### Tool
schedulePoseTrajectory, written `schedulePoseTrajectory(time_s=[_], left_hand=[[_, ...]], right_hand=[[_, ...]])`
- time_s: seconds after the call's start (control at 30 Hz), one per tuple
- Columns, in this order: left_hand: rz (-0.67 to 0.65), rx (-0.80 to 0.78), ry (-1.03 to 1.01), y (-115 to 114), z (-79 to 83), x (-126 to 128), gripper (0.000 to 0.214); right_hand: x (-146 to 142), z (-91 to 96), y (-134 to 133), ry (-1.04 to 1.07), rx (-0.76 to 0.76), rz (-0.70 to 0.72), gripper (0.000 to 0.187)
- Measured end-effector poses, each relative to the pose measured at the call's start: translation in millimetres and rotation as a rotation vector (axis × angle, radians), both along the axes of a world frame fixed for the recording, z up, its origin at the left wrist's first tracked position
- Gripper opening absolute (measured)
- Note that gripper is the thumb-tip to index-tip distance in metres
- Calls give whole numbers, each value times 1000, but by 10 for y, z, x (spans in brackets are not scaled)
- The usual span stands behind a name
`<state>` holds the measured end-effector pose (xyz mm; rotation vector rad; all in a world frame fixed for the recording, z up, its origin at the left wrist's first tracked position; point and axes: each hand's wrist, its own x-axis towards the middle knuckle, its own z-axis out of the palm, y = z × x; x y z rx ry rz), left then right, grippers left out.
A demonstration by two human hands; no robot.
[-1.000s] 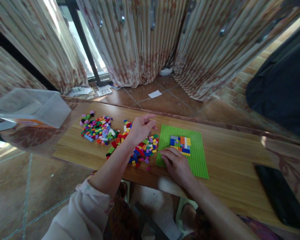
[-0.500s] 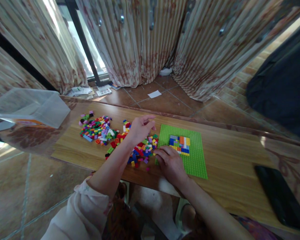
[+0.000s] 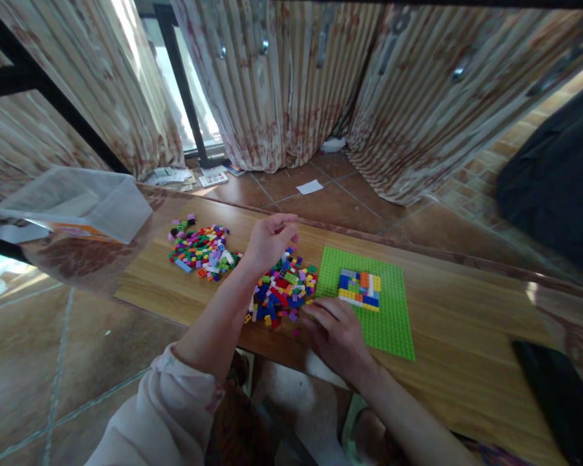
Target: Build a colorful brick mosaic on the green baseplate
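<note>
My left hand [image 3: 268, 241] hovers over the back of the right-hand heap of small building bricks [image 3: 280, 292]. Its fingers stretch to the right, apart from the thumb, and no brick shows in them. My right hand [image 3: 338, 335] lies low by the left front edge of the green baseplate [image 3: 393, 323]. Thumb and fingers are bent together at the heap's right edge, with a bit of yellow by the fingertips; what they pinch is hidden. On the baseplate sits a flat, roughly square patch of joined coloured bricks [image 3: 360, 290].
Another heap of mixed bricks [image 3: 201, 249] lies farther left on the wooden table [image 3: 466, 310]. A clear plastic bin [image 3: 97, 204] stands beyond the table's left end. A black phone-like slab [image 3: 556, 395] rests at the right end. Curtains [image 3: 296, 90] hang behind.
The whole view has shifted, so the table and its things appear slightly farther right. My left hand has lifted or drawn back a little over the heap. My right hand stays beside the baseplate, fingers bent.
</note>
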<state>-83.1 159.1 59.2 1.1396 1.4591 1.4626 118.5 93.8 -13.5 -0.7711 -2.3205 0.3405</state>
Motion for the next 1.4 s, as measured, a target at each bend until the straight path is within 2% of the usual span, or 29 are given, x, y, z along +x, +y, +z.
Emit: schedulePoseTrajectory(time_s=[0.13, 0.2, 0.53, 0.73, 1.03, 1.23, 1.4], left_hand=[[51, 27, -88, -14, 75, -93, 25], [66, 39, -120, -24, 109, -133, 23], [100, 31, -94, -21, 101, -179, 25], [100, 31, -92, -10, 83, -185, 23], [89, 11, -84, -2, 78, -154, 22], [62, 22, -39, 25, 14, -137, 26], [50, -1, 13, 28, -11, -132, 31]], right_hand=[[-17, -6, -118, -20, 18, 156, 23], [-17, -34, -130, -55, 16, 191, 20], [-5, -119, -56, -55, 19, 43, 18], [-30, -113, -55, -81, -55, -76, 16], [-44, -77, -54, -74, -121, -65, 14], [-37, -80, -43, 1, -192, -69, 11], [7, -4, -15, 78, -232, -78, 7]])
